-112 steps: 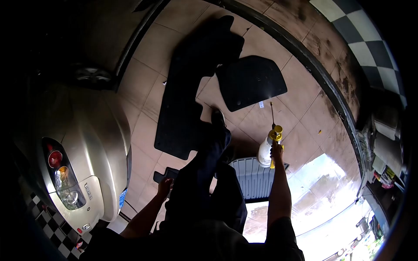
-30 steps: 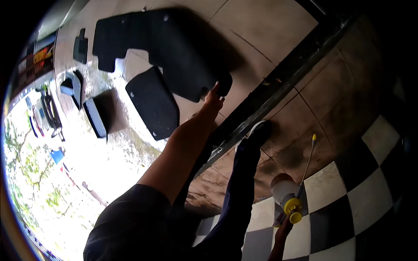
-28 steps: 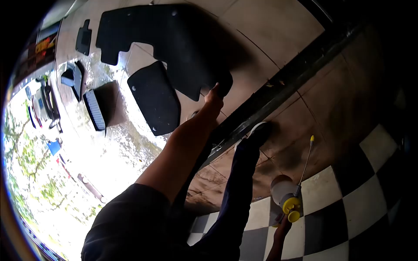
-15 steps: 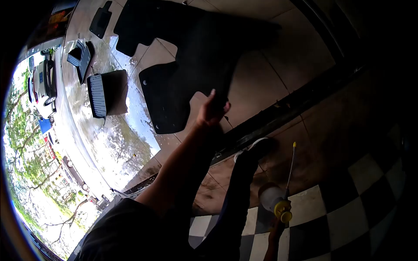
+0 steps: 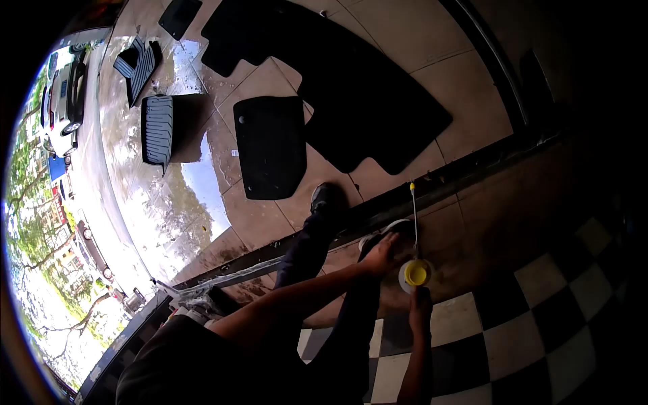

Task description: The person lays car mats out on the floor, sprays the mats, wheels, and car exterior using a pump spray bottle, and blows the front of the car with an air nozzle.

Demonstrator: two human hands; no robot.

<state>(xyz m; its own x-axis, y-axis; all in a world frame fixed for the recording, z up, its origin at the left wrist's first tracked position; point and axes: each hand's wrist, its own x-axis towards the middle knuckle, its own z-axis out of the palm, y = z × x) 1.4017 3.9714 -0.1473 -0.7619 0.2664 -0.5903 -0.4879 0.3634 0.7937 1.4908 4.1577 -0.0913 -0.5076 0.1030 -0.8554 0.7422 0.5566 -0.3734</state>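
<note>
One arm (image 5: 290, 297) reaching across from lower left, left hand (image 5: 381, 255) loosely spread and empty, right hand (image 5: 420, 307) curled tight on a spray bottle (image 5: 416, 273) right of centre, yellow cap just above the fingers, wand (image 5: 414, 212) pointing up.

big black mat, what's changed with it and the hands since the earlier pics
The left hand has let go of the big black mat, whose lifted end now lies on the floor, and moved toward the sprayer. The right hand still grips the sprayer. The smaller mat alongside stays put.
</note>
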